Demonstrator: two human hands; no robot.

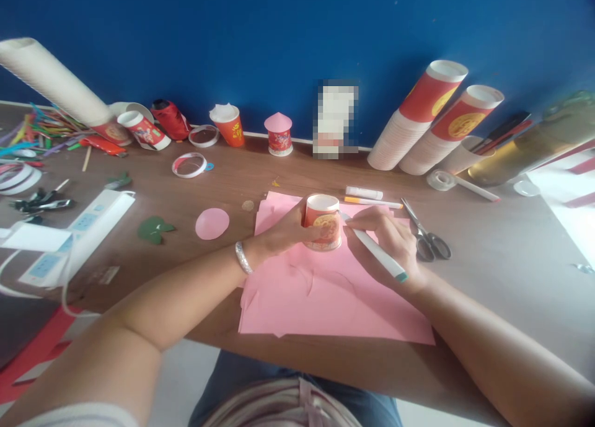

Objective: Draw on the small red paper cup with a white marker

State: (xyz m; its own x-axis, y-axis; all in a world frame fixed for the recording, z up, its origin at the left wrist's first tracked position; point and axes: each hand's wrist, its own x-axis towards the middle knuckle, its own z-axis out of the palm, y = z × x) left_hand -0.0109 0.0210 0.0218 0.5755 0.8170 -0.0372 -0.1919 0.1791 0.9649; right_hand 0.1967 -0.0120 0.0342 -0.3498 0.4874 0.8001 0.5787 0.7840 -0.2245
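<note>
A short red paper cup [325, 219] with a gold pattern and white rim stands over pink paper sheets [320, 303]. My left hand [295, 228] is wrapped round its left side, thumb across the front. My right hand [393, 235] grips a white marker [379, 253] with a green end, its other end pointing toward the cup's right side. Whether the marker touches the cup cannot be made out. A pink paper circle [212, 224] lies left of the sheets, beside a green paper piece [155, 229].
Scissors [430, 238] and an orange-and-white pen [372, 201] lie right of the cup. Along the blue wall stand stacked cups [418, 117], an orange cup [233, 129] and a small cup with a pink cone roof [279, 139]. A power strip [79, 235] sits left.
</note>
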